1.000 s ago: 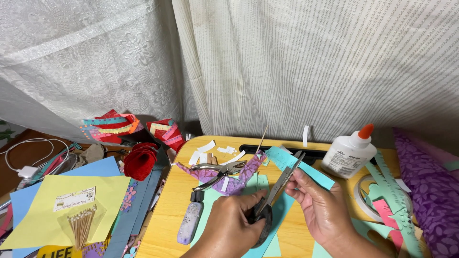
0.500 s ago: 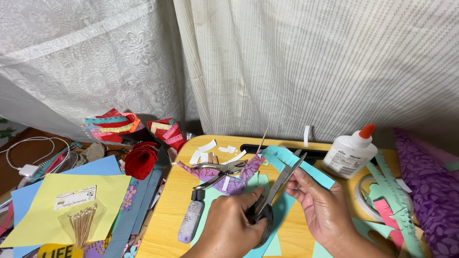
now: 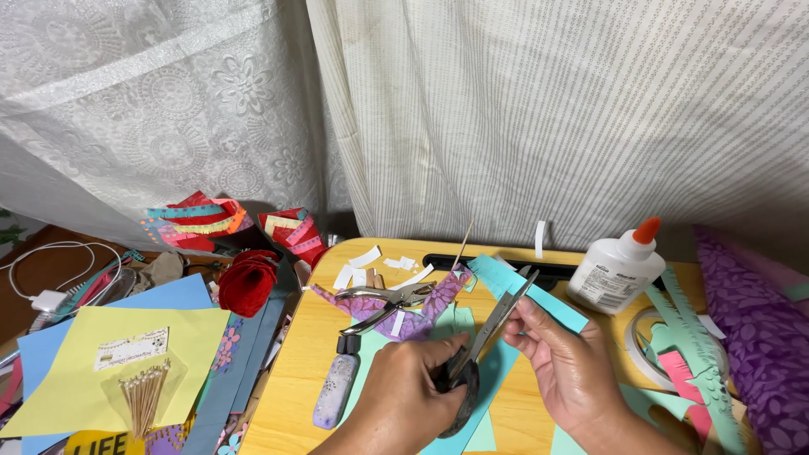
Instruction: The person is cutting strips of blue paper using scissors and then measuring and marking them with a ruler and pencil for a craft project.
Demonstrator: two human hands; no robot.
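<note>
The teal paper strip (image 3: 524,293) sits just right of the frame's centre, slanting from the upper left down toward the right hand, with the blades of the scissors (image 3: 495,324) crossing its lower edge. Against the pictures from a second and half a second ago, very little has shifted: the blades lie at nearly the same slant and the strip has moved barely at all, so the cutting looks to be going in small, slow bites rather than long strokes.

The left hand (image 3: 404,400), at lower centre, has its fingers curled tight through the dark scissor handles. The right hand (image 3: 569,366), lower right of centre, pinches the strip between thumb and fingertips, close beside the blades.

Under both hands lies more teal paper on the yellow wooden desk (image 3: 295,371). Left of the scissors rest a metal hole punch (image 3: 383,302) on a purple patterned scrap, and below it a speckled lilac cutter (image 3: 334,392). White paper snippets lie near the desk's far edge. At right stands a white glue bottle (image 3: 613,271) with an orange cap, then a roll of tape and green and pink trimmed strips, with purple patterned paper at the frame's right edge. At lower left are yellow and blue sheets, a packet of pins, and a red paper rose (image 3: 248,281).
</note>
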